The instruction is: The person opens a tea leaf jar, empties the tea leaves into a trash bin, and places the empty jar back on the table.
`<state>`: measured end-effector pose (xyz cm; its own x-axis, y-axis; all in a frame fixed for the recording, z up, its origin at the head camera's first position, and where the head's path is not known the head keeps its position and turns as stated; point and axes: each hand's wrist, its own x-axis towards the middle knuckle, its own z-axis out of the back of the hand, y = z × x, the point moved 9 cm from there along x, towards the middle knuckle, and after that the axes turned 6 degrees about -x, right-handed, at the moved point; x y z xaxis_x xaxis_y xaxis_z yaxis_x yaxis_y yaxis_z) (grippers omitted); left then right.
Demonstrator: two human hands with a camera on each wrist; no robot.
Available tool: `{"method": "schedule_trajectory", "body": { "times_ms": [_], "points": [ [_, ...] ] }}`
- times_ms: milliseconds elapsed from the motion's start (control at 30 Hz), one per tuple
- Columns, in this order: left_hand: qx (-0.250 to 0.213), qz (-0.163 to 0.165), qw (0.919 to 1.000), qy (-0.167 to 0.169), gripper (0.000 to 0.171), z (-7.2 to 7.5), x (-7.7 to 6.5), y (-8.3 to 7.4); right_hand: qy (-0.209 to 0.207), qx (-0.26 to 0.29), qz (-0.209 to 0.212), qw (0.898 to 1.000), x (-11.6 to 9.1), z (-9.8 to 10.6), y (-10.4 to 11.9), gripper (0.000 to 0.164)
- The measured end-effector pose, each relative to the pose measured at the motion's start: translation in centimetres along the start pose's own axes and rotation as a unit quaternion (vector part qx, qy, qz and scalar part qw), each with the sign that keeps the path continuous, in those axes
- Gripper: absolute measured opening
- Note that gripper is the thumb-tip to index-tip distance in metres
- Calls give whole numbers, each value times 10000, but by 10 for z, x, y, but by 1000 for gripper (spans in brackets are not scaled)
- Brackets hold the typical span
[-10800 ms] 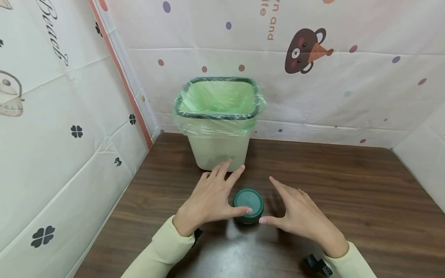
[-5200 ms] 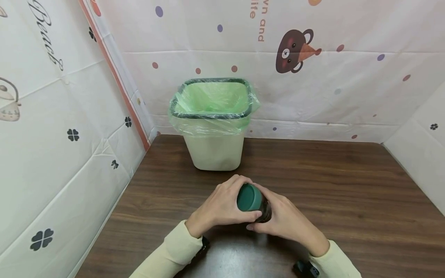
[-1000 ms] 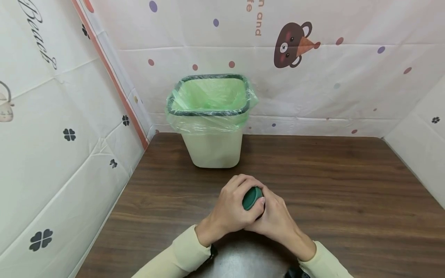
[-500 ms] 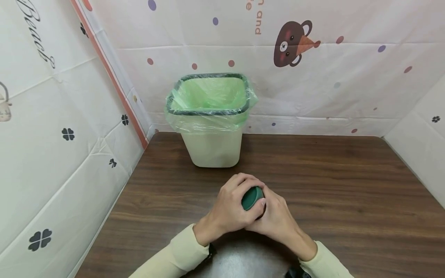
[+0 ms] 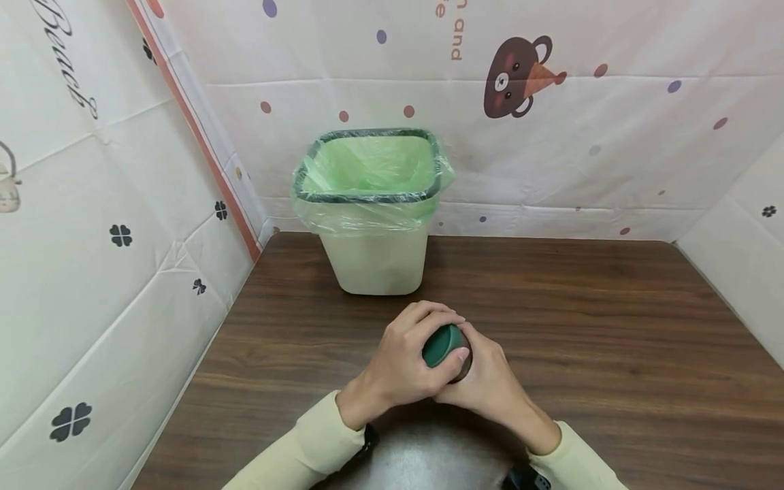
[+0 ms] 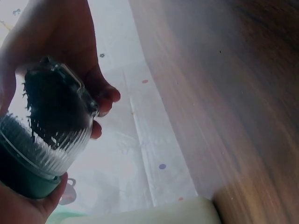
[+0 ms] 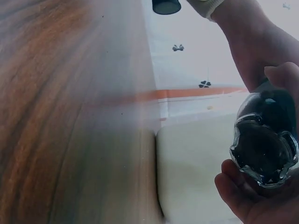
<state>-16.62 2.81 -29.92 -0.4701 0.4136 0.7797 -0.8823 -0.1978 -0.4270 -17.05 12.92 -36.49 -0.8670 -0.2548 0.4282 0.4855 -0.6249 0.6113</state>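
A clear ribbed jar (image 6: 56, 112) with dark contents and a green lid (image 5: 441, 346) is held tilted above the table, the lid toward the left. My left hand (image 5: 404, 361) wraps the lid, thumb along its near side and fingers over the far side. On the jar body my right hand (image 5: 490, 381) holds from the right, covering most of it in the head view. The right wrist view shows the moulded bottom of the jar (image 7: 264, 149), with right-hand fingertips (image 7: 233, 179) at its edge.
A pale bin (image 5: 380, 262) lined with a thin green bag (image 5: 373, 218) stands on the dark wooden table (image 5: 612, 340), just beyond the hands. A printed cloth (image 5: 612, 150) hangs behind the table, and another printed cloth (image 5: 92, 272) is along the left side.
Earlier the jar stood on the table between spread hands; both hands then took hold and tilted it. Over the last half second, lid and left hand shift slightly leftward and more jar body shows.
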Motion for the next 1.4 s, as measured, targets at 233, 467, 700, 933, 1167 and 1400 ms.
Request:
{"method": "schedule_trajectory", "body": {
  "times_ms": [233,467,700,933,1167,1400],
  "points": [
    [-33,-125,9991,402,34,-4,0,-3,108,134,-78,9998,-3,-3,-4,74],
    [-97,-92,9982,588,37,-6,-2,0,66,308,-202,9993,-5,-3,-4,73],
    [-393,-424,9943,899,41,-6,-1,-4,321,570,51,9978,-8,-4,-1,68],
    [-605,-1243,9861,926,42,-2,3,-19,402,905,285,9947,-9,-3,1,64],
    [-819,-1691,9766,1043,46,1,6,-33,673,1638,555,9826,-9,-4,8,63],
    [-833,-2032,9702,1020,40,-2,4,-43,1057,2081,930,9679,-5,8,37,51]
  ]
}}
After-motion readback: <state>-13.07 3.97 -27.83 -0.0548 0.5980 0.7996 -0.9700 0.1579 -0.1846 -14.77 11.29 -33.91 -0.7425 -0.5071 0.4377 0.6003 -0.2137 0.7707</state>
